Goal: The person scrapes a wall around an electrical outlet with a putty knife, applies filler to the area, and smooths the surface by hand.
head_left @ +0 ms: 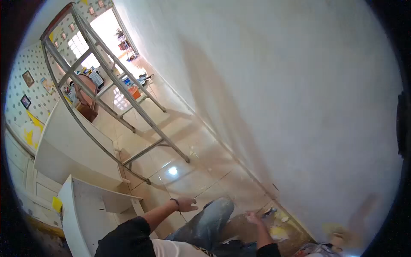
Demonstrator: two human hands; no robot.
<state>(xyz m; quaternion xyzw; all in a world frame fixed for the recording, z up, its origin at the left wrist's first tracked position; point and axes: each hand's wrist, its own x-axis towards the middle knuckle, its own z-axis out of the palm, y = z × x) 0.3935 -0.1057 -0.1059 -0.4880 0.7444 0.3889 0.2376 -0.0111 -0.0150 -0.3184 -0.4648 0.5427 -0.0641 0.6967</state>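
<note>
Head view. Landmark: the person's bent knee [216,216], in jeans, low in the frame.

- Left hand [186,204]: just left of the knee, fingers spread apart, holding nothing, over bare tiled floor [188,175]. Dark wristband [175,201] at the wrist.
- Right hand [253,218]: just right of the knee, low over the floor. It is blurred, so I cannot tell whether the fingers are apart or together, or whether they touch anything.
- Pale scraps [278,233]: on the floor right of the knee, near the right hand, close against the foot of the white wall [278,94].
- The wall's bottom edge runs diagonally away beyond the knee.
- Scaffold frame [112,77]: well beyond the knee, its feet on the tiles near the wall.
- White cabinet [72,145]: left of the knee, its edges bounding that side.
- Open room: a strip of glossy tile runs from the knee to the scaffold feet.
</note>
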